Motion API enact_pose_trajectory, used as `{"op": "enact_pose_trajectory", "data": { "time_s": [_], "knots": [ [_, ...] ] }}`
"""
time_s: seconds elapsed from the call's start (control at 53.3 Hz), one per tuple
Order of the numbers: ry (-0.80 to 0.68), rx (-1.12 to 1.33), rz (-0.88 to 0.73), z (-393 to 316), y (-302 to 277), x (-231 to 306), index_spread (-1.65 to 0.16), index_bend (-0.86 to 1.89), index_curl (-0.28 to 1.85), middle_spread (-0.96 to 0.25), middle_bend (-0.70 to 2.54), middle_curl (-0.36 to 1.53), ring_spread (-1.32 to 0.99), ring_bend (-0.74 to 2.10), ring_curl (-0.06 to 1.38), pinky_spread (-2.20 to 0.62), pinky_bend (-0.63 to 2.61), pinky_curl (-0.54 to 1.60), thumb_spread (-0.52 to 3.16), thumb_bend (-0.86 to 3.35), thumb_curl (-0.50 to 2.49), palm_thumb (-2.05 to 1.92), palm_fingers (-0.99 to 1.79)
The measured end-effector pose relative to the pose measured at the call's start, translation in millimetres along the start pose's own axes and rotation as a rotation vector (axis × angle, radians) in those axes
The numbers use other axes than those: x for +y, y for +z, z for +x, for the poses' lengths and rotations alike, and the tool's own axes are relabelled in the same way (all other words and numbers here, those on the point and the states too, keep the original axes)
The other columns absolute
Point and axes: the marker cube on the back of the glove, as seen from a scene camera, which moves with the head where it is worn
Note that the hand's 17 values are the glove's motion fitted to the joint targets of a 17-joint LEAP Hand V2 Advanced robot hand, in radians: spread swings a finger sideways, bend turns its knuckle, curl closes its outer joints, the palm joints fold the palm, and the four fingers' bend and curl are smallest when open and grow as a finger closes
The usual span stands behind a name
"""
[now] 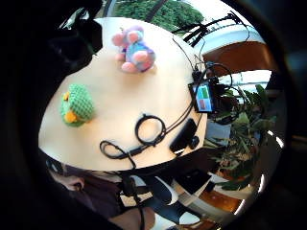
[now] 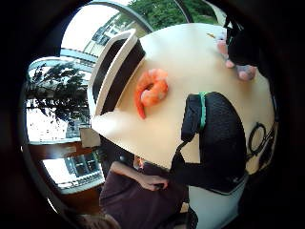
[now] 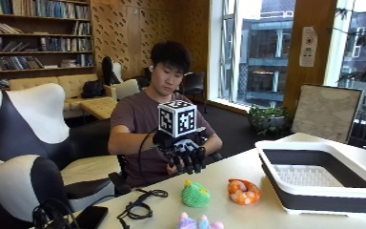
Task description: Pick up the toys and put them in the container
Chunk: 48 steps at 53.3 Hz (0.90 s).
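The gloved right hand (image 3: 186, 152) hangs above the counter (image 3: 246, 214), its grip apart and empty. The green toy (image 3: 196, 194) sits near the counter's edge; a careless reach could nudge it off.

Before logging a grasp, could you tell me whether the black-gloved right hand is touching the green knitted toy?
Apart. In the outside view the gloved hand hangs above the tabletop, with clear space down to the green knitted toy.
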Motion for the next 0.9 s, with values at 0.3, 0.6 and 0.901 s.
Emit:
{"op": "enact_pose_trajectory", "data": {
  "time_s": [0.3,0.6,0.901],
  "knots": [
    [0.109,-0.026,-0.040,28,-31,-41,-0.18,0.08,0.13,-0.12,0.19,0.13,-0.17,0.49,0.17,-0.10,0.59,0.25,1.33,0.14,0.10,0.05,0.35],
    [0.248,-0.026,-0.075,52,30,-113,-0.19,0.03,0.10,-0.01,0.16,0.20,-0.04,0.49,0.18,0.01,0.96,0.36,1.38,0.05,0.18,-0.01,-0.16],
    [0.320,0.012,-0.166,70,109,-135,-0.16,0.04,0.09,0.06,0.19,0.25,0.02,0.56,0.22,0.04,1.04,0.38,1.30,0.00,0.26,0.04,-0.16]
  ]
}}
